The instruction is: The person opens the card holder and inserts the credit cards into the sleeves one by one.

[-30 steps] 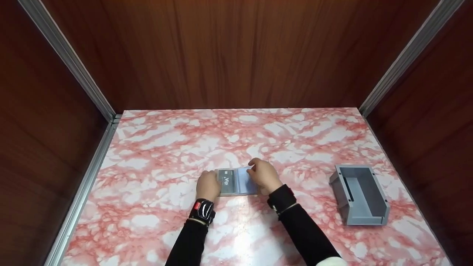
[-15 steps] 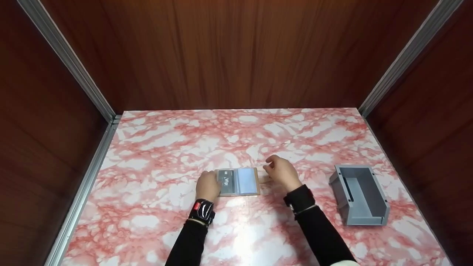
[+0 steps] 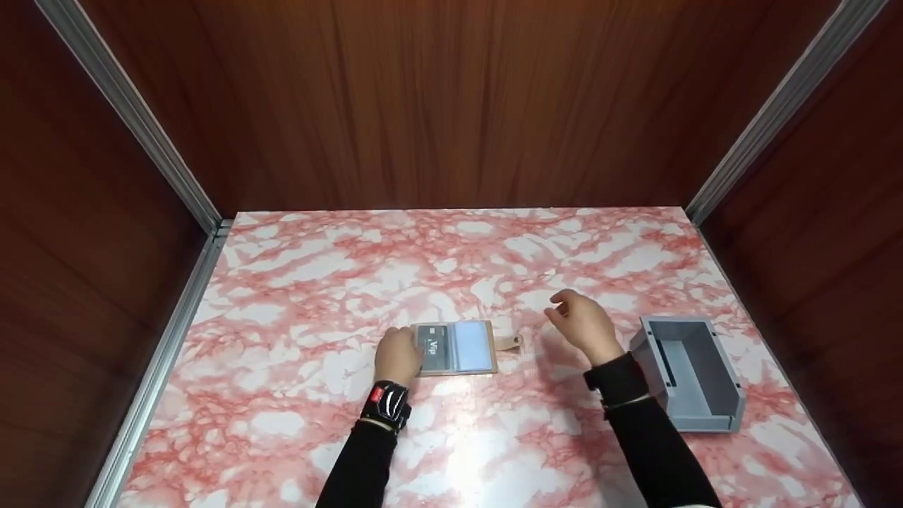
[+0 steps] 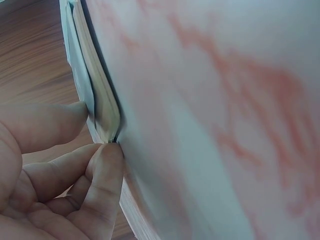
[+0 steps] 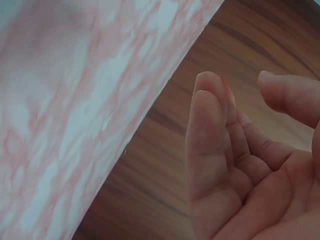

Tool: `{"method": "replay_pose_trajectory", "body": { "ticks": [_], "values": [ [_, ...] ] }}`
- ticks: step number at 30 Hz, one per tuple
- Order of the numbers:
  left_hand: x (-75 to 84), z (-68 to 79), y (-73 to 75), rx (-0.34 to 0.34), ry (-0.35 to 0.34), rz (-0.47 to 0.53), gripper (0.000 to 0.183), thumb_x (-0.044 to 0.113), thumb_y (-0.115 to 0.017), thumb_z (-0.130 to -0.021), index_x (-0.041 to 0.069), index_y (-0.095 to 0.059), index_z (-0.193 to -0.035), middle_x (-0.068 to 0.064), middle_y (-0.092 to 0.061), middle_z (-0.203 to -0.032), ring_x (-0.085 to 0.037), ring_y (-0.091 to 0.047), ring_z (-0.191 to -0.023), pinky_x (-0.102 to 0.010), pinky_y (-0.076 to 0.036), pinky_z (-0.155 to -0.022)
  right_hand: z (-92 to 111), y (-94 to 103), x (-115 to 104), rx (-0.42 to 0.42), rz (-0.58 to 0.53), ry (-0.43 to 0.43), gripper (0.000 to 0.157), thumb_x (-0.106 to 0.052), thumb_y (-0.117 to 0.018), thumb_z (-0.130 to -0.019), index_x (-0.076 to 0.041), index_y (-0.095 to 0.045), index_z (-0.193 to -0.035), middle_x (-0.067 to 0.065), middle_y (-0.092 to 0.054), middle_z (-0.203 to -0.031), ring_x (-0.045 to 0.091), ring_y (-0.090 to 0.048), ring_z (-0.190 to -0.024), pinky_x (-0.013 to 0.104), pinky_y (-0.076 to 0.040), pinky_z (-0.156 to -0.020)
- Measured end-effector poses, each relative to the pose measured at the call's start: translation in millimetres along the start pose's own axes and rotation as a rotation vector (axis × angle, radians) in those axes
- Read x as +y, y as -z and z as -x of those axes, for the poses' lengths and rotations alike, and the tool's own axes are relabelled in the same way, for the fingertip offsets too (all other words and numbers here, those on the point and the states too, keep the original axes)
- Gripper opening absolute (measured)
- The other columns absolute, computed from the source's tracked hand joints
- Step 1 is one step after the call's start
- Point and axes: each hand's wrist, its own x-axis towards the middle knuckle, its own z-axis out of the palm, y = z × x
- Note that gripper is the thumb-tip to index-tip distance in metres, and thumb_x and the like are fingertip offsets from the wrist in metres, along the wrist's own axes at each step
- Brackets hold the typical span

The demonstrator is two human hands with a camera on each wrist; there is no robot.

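Note:
An opened card holder (image 3: 472, 346) with clear sleeves lies on the table, seen in the head view. A dark grey card (image 3: 432, 347) marked "Vip" sits in its left sleeve, and the right page looks pale blue. From its right edge sticks out a tan strap (image 3: 509, 343) with a snap at its end. My left hand (image 3: 396, 356) pinches the left edge; in the left wrist view the thumb (image 4: 60, 125) lies on the cover and fingertips meet the corner. My right hand (image 3: 584, 328) hovers right of the holder, fingers loosely bent, thumb apart, holding nothing.
A grey plastic bin (image 3: 695, 374) stands at the right, partly behind the right forearm. The table (image 3: 317, 282) has a red and white marbled top. Brown wood panels (image 3: 451, 106) rise behind it and at both sides, with metal rails at the corners.
The right hand has left the card holder's right page and moved right toward the bin, uncovering the page and the strap. The left hand has stayed in place.

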Motion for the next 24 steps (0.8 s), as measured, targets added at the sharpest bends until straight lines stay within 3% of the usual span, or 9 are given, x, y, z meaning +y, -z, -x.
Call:
{"method": "replay_pose_trajectory", "body": {
  "ticks": [24],
  "values": [
    [-3.1, 0.6, -1.1, 0.033, -0.052, -0.015, 0.010, 0.002, -0.072, -0.074, -0.003, -0.068, -0.081, -0.014, -0.061, -0.075, -0.035, -0.060, -0.073, -0.047, -0.049, -0.071, 26, 75.9, 53, 0.045, 0.064, -0.039, 0.032, -0.018, -0.061, -0.097, 0.008, -0.061, -0.117, 0.024, -0.065, -0.097, 0.038, -0.062, -0.083, 0.053, -0.047, -0.073]
  ]
}}
